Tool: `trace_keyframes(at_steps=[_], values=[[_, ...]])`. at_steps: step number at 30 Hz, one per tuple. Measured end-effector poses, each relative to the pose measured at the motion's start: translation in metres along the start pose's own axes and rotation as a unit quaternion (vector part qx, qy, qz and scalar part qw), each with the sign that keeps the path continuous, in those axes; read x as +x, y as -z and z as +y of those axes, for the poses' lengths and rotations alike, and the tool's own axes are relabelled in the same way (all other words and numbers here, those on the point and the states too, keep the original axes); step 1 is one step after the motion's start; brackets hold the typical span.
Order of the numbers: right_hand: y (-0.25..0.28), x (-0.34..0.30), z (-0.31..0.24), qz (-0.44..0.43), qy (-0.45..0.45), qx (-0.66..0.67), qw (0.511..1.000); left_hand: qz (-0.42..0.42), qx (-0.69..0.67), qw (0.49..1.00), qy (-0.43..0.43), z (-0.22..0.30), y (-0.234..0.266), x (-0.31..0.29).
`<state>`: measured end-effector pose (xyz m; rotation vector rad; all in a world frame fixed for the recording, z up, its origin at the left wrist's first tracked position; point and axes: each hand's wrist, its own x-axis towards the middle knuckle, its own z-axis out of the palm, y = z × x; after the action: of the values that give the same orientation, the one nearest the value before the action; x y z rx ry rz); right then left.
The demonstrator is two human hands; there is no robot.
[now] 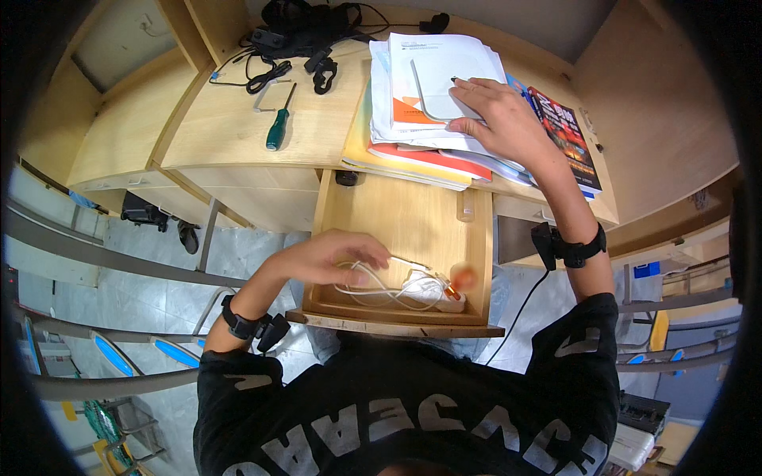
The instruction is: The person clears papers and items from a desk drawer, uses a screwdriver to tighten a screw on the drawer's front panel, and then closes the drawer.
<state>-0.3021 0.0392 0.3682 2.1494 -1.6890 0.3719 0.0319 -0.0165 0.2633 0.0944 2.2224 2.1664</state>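
My left hand (337, 258) is low inside the pulled-out wooden drawer (381, 210), over a loosely looped white cable (381, 292). Thumb and fingers are apart, with cable strands passing beside them. A white block-like item (425, 289) and a small orange, shiny object (456, 289) lie by the loops near the drawer's front. On the desk, my right hand (500, 119) rests with outstretched fingers on a flat white slab with rounded corners (435, 83). The slab lies on a stack of papers (401, 136); its right part is hidden under the hand.
A green-handled screwdriver (278, 129) lies left of the stack, near black cables (266, 75) and black straps (298, 24). A dark-covered book (567, 135) is to the right. A small black object (346, 178) and a clear box (465, 208) sit in the drawer's back corners.
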Motion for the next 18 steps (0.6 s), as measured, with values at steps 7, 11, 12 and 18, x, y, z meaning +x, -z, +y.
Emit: trace_keyframes(at_steps=[7, 11, 12, 18], values=[[0.008, -0.017, -0.043, 0.010, -0.028, -0.065, 0.997, 0.175, 0.216, 0.961, 0.011, 0.009, 0.024, 0.006], [-0.007, -0.038, -0.070, 0.014, -0.031, -0.036, 0.999, 0.288, 0.629, 0.716, -0.092, 0.013, 0.043, 0.026], [-0.015, -0.045, -0.071, 0.002, -0.051, -0.045, 0.998, 0.319, 0.652, 0.680, -0.109, 0.013, 0.053, 0.031], [-0.046, -0.058, -0.055, -0.005, -0.082, -0.070, 0.994, 0.374, 0.461, 0.803, 0.047, 0.003, 0.091, 0.050]])
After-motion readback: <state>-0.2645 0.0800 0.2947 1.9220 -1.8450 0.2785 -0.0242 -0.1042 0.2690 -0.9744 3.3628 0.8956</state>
